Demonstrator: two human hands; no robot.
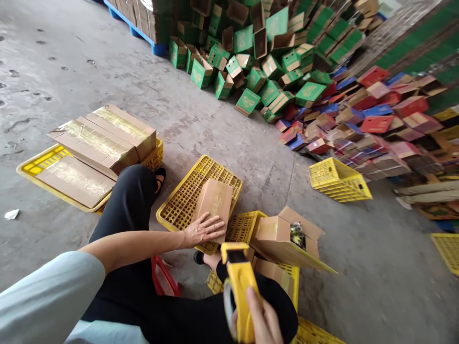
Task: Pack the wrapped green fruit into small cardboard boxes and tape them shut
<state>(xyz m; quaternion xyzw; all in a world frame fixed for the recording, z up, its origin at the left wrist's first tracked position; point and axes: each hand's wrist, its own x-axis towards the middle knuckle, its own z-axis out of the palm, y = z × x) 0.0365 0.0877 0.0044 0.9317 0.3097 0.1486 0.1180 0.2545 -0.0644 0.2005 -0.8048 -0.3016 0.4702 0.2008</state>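
A small cardboard box [219, 193] with a strip of tape along its top sits on an upturned yellow plastic crate [182, 191] in front of me. My left hand [204, 230] lies flat on the near end of that box, fingers stretched out. In my right hand [263, 315], low in the view, is a yellow tape dispenser [241, 286] with a roll of tape in it. To the right, a carton with its flaps up [276, 234] leans on another yellow crate [245, 227]; dark and yellowish contents show inside it.
Taped cartons [103, 136] fill a yellow crate [28, 167] at the left. Piles of green boxes [247, 101] and red and blue boxes [376, 123] lie behind. A yellow crate [339, 181] stands at right. A red plastic piece, perhaps a stool [167, 277], shows beneath me.
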